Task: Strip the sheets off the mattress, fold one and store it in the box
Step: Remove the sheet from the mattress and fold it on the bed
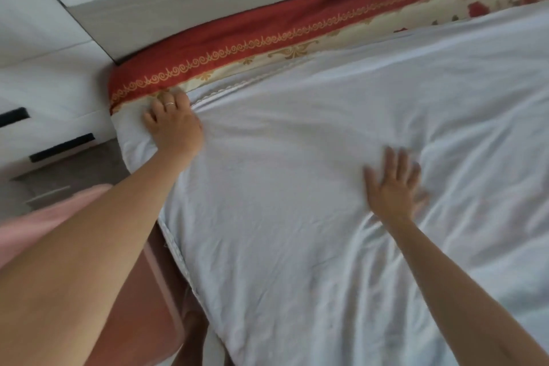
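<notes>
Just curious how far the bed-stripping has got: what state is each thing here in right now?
white sheet: spread out, wrinkled, not yet stripped.
patterned sheet: beneath it, showing along the far edge.
left hand: on the white sheet's corner, grip unclear.
right hand: flat on the white sheet, fingers spread.
nightstand drawers: look shut.

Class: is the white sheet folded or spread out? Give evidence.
Spread out: the wrinkled white fabric sheet lies flat in one wide layer, no stacked folds visible.
</notes>
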`<state>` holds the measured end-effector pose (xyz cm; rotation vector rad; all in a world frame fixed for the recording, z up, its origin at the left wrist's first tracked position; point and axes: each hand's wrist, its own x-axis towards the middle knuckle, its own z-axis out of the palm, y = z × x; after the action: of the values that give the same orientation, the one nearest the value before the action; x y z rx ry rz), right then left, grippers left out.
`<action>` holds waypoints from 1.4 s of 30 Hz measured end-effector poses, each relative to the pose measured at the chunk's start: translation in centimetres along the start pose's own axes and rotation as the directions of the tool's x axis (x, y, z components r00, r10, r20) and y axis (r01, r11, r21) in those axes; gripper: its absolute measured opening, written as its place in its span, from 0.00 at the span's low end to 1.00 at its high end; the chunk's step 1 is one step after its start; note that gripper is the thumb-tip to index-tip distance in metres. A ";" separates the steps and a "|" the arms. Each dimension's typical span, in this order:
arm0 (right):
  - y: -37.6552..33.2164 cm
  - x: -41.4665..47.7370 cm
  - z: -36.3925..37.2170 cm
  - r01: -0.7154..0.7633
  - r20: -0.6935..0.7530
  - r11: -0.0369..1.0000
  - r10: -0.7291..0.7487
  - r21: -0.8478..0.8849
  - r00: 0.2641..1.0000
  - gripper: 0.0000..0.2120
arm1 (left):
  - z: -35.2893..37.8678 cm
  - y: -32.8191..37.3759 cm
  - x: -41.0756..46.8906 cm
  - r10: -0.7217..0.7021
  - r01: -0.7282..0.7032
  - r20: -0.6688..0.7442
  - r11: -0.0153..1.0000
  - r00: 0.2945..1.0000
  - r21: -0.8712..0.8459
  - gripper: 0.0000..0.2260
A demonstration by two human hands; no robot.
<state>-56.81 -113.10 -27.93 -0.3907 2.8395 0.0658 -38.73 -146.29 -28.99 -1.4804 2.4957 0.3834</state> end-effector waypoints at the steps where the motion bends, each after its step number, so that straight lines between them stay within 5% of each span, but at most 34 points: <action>1: 4.1 -1.4 -0.2 -0.222 0.098 0.975 0.220 0.013 0.971 0.33 | -0.5 0.6 0.0 -0.069 0.070 0.047 0.997 0.996 -0.025 0.25; 5: 13.3 -6.9 -0.5 -0.457 0.450 0.881 0.461 -0.125 0.765 0.49 | -3.1 4.2 -2.6 -0.165 0.169 0.071 0.984 0.984 -0.056 0.30; 8: 9.9 -6.1 -3.2 -0.545 0.302 0.834 0.544 -0.089 0.783 0.35 | -2.5 7.3 -7.9 0.176 -0.175 0.013 0.984 0.984 -0.039 0.26; 10: 5.1 -4.6 -4.4 -0.293 0.162 0.955 0.295 -0.039 0.942 0.33 | -0.7 8.9 -11.2 0.337 -0.330 0.120 0.941 0.934 -0.071 0.25; 12: -0.4 -3.8 -5.1 0.075 0.101 0.997 -0.074 -0.007 0.992 0.31 | 1.5 9.7 -13.9 0.398 -0.386 0.246 0.917 0.884 -0.097 0.29; 15: -4.7 -5.1 -4.0 0.473 0.105 0.880 -0.467 -0.049 0.878 0.29 | 4.8 9.9 -17.1 0.454 -0.475 0.327 0.880 0.828 -0.018 0.35; 18: -0.2 -7.6 -0.1 0.624 0.126 0.776 -0.612 -0.091 0.780 0.26 | 6.1 10.1 -18.4 0.412 -0.436 0.286 0.900 0.865 0.023 0.35; 20: 8.7 -9.2 2.6 0.504 0.129 0.854 -0.489 -0.129 0.863 0.28 | 6.7 10.9 -19.6 0.353 -0.361 0.190 0.933 0.916 0.007 0.32; 22: 19.2 -11.1 3.8 0.042 0.083 0.996 -0.035 -0.080 0.996 0.31 | 7.5 12.9 -22.3 0.277 -0.273 0.131 0.961 0.952 -0.049 0.28; 25: 31.3 -15.7 3.6 -0.581 0.171 0.814 0.573 -0.003 0.802 0.34 | 9.8 16.8 -28.3 0.305 -0.291 0.140 0.950 0.942 -0.110 0.26; 29: 42.5 -23.5 3.9 -0.850 0.364 0.520 0.778 0.086 0.512 0.38 | 14.4 21.9 -40.4 0.426 -0.403 0.180 0.903 0.887 -0.151 0.27; 31: 46.8 -27.3 3.9 -0.895 0.400 0.440 0.809 0.075 0.431 0.38 | 16.9 24.0 -47.4 0.486 -0.465 0.207 0.873 0.849 -0.146 0.27; 33: 47.9 -28.9 4.2 -0.824 0.305 0.563 0.775 0.064 0.553 0.35 | 18.7 25.0 -52.6 0.515 -0.502 0.227 0.857 0.826 -0.117 0.28; 35: 48.1 -29.8 3.5 -0.531 0.140 0.841 0.516 0.105 0.845 0.31 | 21.1 26.5 -59.7 0.549 -0.543 0.255 0.834 0.796 -0.098 0.30; 37: 48.1 -30.3 3.9 -0.024 0.076 0.993 0.016 0.112 0.997 0.29 | 24.6 28.3 -67.7 0.646 -0.656 0.290 0.751 0.706 -0.077 0.30; 39: 48.5 -30.0 5.0 0.493 0.079 0.870 -0.490 -0.027 0.868 0.26 | 26.1 29.1 -72.7 0.791 -0.815 0.343 0.570 0.507 -0.108 0.28; 40: 51.2 -29.6 6.0 0.539 0.079 0.837 -0.534 -0.090 0.842 0.26 | 27.0 29.7 -75.5 0.849 -0.889 0.381 0.440 0.366 -0.125 0.27; 42: 58.2 -29.2 8.4 0.353 0.058 0.922 -0.348 -0.160 0.936 0.30 | 28.0 30.3 -78.9 0.893 -0.946 0.445 0.198 0.066 -0.258 0.27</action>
<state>-43.39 -48.87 -27.54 -0.9207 2.6964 0.2382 -26.85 -58.08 -27.31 0.5698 2.4956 0.6881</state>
